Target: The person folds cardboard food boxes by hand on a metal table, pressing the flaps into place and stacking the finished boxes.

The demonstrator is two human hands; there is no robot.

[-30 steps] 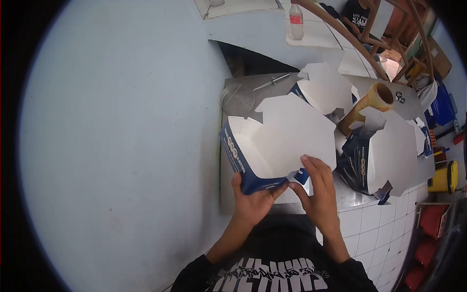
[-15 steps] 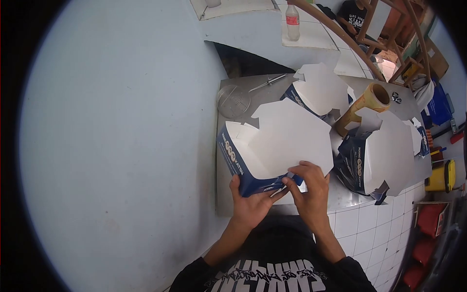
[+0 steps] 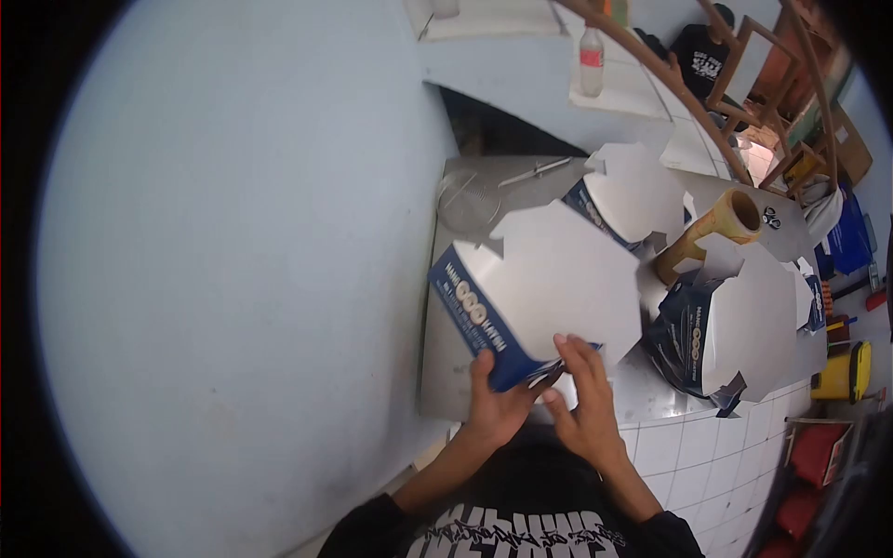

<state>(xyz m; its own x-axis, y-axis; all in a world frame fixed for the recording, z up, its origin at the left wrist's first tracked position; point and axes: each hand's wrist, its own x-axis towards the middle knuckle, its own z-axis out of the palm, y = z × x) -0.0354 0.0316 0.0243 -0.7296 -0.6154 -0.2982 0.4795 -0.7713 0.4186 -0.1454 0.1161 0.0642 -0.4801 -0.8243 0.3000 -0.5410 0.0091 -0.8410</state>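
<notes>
A blue takeaway box (image 3: 474, 312) with a white inside and a raised white lid is tilted in front of me over the table. My left hand (image 3: 493, 405) holds its near lower corner, thumb against the printed front wall and fingers underneath, partly hidden. At the box's right side is my right hand (image 3: 588, 400). Its fingers stretch over the edge by the lid's base, while the thumb stands apart beside the side wall. A dark gap and loose flaps show between the two hands.
On the metal table (image 3: 446, 372) are another open blue box (image 3: 633, 200), one at right (image 3: 716, 325), a cling-film roll (image 3: 712, 237) and a round wire strainer (image 3: 468, 200). A wall (image 3: 233, 279) borders the left. A person (image 3: 702, 56) sits beyond the railing.
The box has turned and tilted, showing more of its printed front. My right hand's fingers have straightened and its thumb has moved off the side corner. The whole view has shifted slightly.
</notes>
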